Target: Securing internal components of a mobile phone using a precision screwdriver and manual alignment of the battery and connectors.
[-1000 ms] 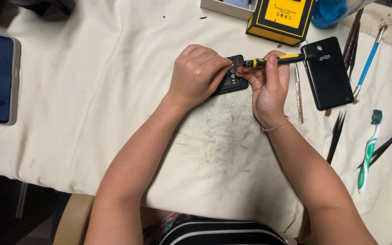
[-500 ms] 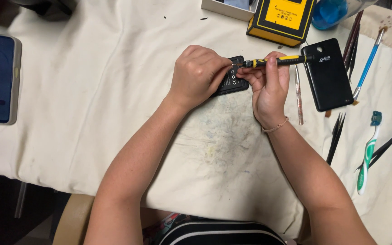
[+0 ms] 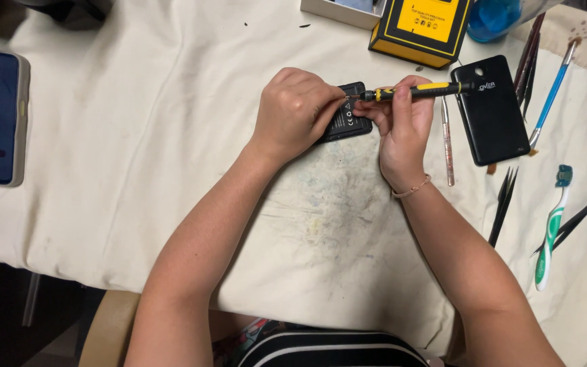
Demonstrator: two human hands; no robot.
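Black-and-yellow screwdriver (image 3: 419, 89), black back cover (image 3: 494, 112), green-and-white toothbrush (image 3: 553, 228), stained cream cloth (image 3: 137, 136), yellow box (image 3: 421, 30).

head camera: worn above the cloth-covered table (image 3: 137, 136), looking steeply down | facing: away from the wearer's body, forearms entering from the bottom edge | range: close, left hand (image 3: 293, 112) and right hand (image 3: 402, 129) meet just above frame centre | shared views: single view only
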